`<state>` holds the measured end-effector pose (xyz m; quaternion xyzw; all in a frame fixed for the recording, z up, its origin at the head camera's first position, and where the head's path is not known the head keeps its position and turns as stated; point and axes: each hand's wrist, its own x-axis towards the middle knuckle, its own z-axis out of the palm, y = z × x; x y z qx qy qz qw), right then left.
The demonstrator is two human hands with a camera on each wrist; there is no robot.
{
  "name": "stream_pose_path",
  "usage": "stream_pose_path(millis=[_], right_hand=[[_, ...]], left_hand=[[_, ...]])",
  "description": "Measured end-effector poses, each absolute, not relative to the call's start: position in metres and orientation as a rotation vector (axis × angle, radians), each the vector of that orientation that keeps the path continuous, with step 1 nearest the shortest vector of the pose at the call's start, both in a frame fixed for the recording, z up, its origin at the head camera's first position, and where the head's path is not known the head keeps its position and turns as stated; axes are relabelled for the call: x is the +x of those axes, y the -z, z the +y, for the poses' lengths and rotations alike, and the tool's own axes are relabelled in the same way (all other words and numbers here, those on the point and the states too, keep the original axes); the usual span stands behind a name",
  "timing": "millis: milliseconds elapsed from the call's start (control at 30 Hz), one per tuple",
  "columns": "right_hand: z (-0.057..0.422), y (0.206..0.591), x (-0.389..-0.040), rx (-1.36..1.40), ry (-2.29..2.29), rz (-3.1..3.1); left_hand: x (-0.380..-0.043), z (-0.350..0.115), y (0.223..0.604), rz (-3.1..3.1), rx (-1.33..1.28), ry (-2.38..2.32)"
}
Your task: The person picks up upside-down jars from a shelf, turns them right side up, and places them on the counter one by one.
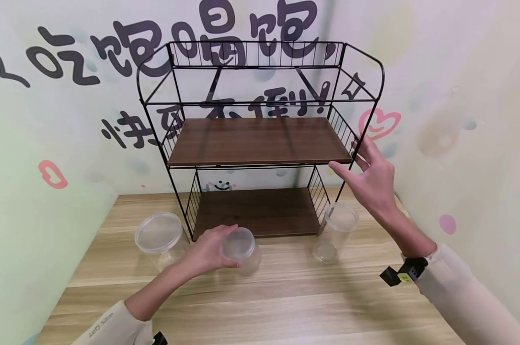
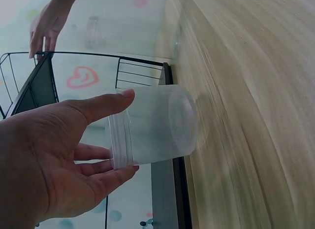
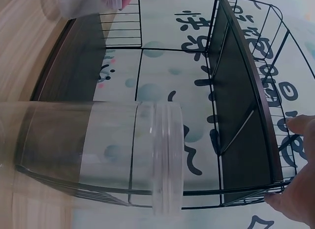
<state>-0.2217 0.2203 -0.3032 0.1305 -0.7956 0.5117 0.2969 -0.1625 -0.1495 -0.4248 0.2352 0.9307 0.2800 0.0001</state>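
A small clear plastic jar (image 2: 155,123) with a translucent lid is at the rack's front edge. My left hand (image 1: 210,249) holds it by the lid, thumb on one side and fingers on the other in the left wrist view. The black wire rack (image 1: 260,102) has two dark wood shelves. At its right side, my right hand (image 1: 372,179) grips the frame beside the upper shelf (image 1: 260,141), thumb at the front corner and fingers behind the post. A tall clear jar (image 3: 98,145) stands below that hand, apart from it.
A wide clear jar (image 1: 158,235) with a lid stands left of the left hand, partly hidden by it. The lower shelf (image 1: 257,211) lies close to the wooden tabletop (image 1: 285,306). Walls with printed lettering enclose the back and sides.
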Motion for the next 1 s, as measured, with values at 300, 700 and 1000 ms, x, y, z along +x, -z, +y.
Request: stream_pose_path(millis=[300, 700, 1000], right_hand=[[0.220, 0.301, -0.228, 0.343, -1.354, -2.126], [0.218, 0.304, -0.231, 0.339, -1.296, -2.067], [0.219, 0.305, -0.232, 0.298, -1.249, -2.095]], left_hand=[[-0.164, -0.147, 0.429, 2.883, 0.744, -0.809], [-0.162, -0.144, 0.435, 2.873, 0.807, -0.829], [-0.157, -0.147, 0.434, 2.890, 0.827, -0.848]])
